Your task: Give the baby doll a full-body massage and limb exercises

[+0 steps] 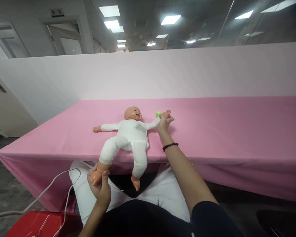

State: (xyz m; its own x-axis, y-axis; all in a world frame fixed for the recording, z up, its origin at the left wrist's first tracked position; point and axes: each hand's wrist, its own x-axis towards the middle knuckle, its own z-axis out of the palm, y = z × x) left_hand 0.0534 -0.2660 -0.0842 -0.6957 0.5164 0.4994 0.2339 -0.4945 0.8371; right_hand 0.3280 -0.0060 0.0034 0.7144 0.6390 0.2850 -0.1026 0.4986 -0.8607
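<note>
My left hand [103,189] holds the doll [132,131] by one foot, my right hand [164,124] by its wrist, so its body slants away between the grips, the ball [159,113] just beside the nearer right one.

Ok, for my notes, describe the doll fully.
The bald doll has a white, cloth-like body; head, hands and feet look plastic. It lies on its back on the pink table cover, arms spread, legs over the edge. The left hand holds one foot; the right hand, one arm near the wrist.
</note>
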